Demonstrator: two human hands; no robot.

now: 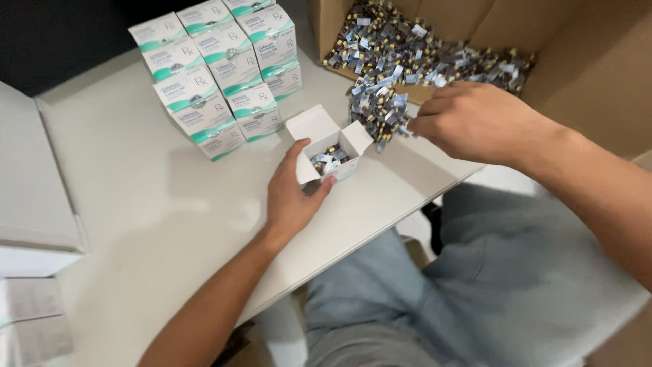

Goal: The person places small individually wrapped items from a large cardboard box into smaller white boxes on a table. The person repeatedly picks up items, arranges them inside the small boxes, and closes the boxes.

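Note:
My left hand (pixel 292 197) grips a small white carton (pixel 326 146) that stands on the white table (pixel 156 204) with its top flaps open. Several small foil blister strips lie inside it. My right hand (pixel 468 119) hovers just right of the carton, fingers pinched on a bunch of silver and dark blister strips (pixel 377 115). A large heap of the same strips (pixel 414 51) spills from a cardboard box (pixel 591 61) lying on its side at the back right.
Stacked white and green closed cartons (pixel 217 68) stand at the back of the table, left of the open carton. A white tray or lid (pixel 34 177) lies at the far left. My lap in grey trousers (pixel 475 285) is below the table's edge.

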